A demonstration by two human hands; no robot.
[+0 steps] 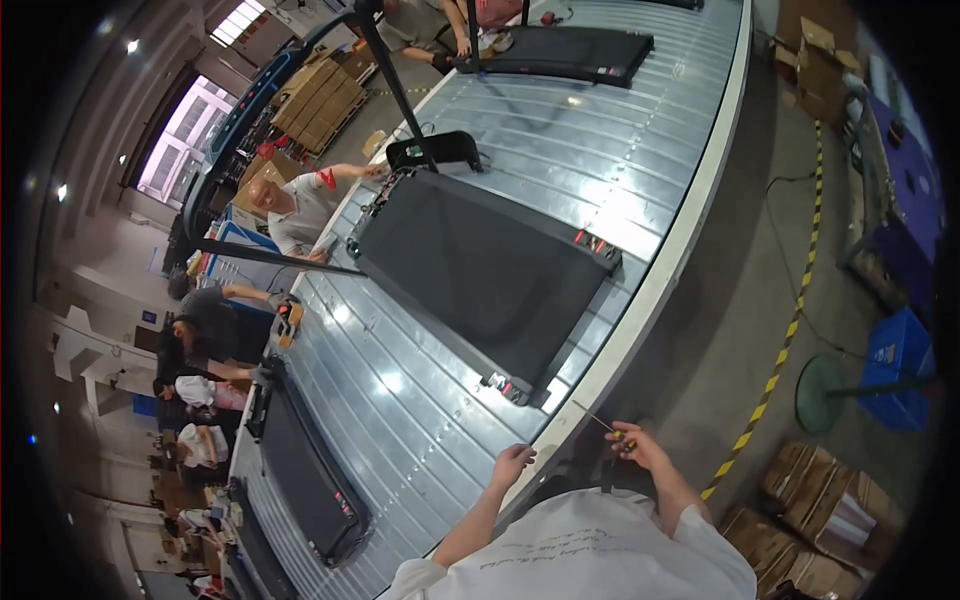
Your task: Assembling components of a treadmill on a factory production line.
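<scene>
Left hand point(513, 462) resting loosely curled at the pale edge of the conveyor point(640, 290), grasping nothing. Right hand point(640, 447) clenched round a small screwdriver point(612, 428) with a yellow-and-dark handle, thin shaft pointing up-left toward the conveyor edge, held out over the floor and just clear of the line.

Left to right across the line: at far left, black treadmill decks point(300, 470) lying on the ribbed metal worktop, with co-workers point(295, 210) leaning in from the far side. In the middle, a large black treadmill point(480, 275) sitting skewed on the slats, near corner with its red-and-white fittings point(505, 384) close to the edge, well apart from both hands. At right, concrete floor with a yellow-black striped line point(790, 330), a blue bin point(900, 355) and cardboard boxes point(820, 510).

Risks, as judgement: left fingers lying on the rim of a line that may be moving, so a pinch or drag looks possible. Thin shaft held free, so a slip could jab the left hand or scratch the deck. Loose grip over bare floor could drop the tool. Long reach to the near corner could strain balance.
</scene>
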